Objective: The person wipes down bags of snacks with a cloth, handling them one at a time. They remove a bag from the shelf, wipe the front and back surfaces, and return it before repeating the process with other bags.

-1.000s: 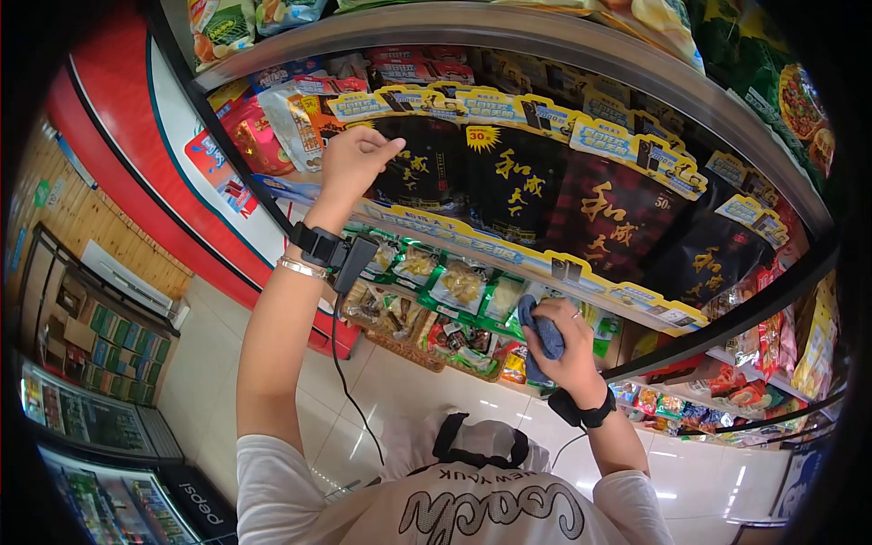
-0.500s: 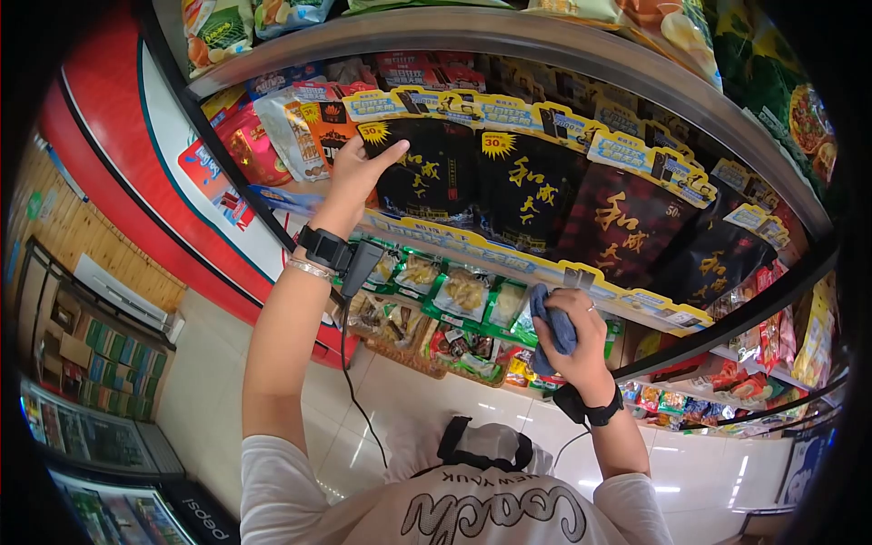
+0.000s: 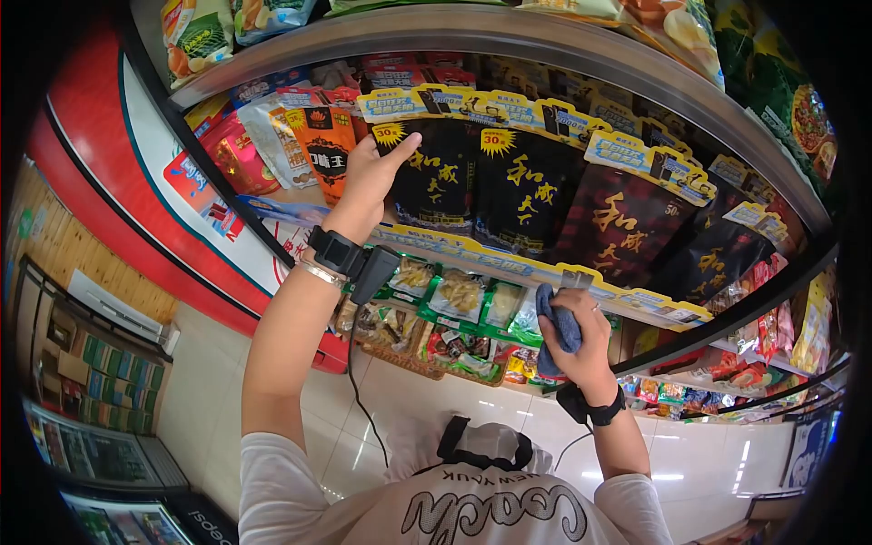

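Note:
My left hand (image 3: 371, 186) grips the left edge of a black snack bag (image 3: 436, 177) with gold characters and a yellow "30" tag. The thumb lies across the bag's front, and the other fingers are mostly hidden at its side. To the left of this hand stands an orange snack bag (image 3: 330, 150); to the right of the held bag is a second black bag (image 3: 527, 195). My right hand (image 3: 581, 341) is closed around a blue-grey cloth (image 3: 565, 322), just in front of the shelf's lower edge.
A dark red bag (image 3: 618, 222) and another black bag (image 3: 713, 254) stand farther right. Yellow promotional strips (image 3: 427, 243) run along the shelf edge. Below are packaged snacks (image 3: 459, 295) and wicker baskets (image 3: 377, 327). A curved metal rail (image 3: 454, 41) crosses above.
My left hand and the black bag it grips have shifted slightly right, so more of the orange bag shows. My right hand with the cloth has moved a little right.

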`<state>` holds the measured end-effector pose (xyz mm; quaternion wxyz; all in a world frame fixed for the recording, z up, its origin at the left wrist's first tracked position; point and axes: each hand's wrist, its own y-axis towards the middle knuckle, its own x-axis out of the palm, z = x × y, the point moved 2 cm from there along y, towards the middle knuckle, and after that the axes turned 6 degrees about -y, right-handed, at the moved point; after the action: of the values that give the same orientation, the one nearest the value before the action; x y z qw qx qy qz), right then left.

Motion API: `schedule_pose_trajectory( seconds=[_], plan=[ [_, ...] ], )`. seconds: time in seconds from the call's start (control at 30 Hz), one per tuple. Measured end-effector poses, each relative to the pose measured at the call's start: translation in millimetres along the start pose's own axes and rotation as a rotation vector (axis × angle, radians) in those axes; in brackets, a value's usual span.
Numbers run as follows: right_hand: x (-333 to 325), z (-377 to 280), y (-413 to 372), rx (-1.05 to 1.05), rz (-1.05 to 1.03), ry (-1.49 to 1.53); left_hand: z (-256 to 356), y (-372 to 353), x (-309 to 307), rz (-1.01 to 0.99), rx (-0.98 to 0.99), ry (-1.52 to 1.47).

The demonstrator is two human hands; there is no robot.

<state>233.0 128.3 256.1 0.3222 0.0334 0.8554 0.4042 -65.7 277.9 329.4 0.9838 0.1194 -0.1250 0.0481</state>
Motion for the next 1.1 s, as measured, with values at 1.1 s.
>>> schedule_pose_trajectory(
  seconds=[1.1],
  plan=[
    [-9.1,0.8,11.3,0.003,0.034,-0.024,-6.9,-2.4,42.6,-0.169,0.019,0.035]
  ],
)
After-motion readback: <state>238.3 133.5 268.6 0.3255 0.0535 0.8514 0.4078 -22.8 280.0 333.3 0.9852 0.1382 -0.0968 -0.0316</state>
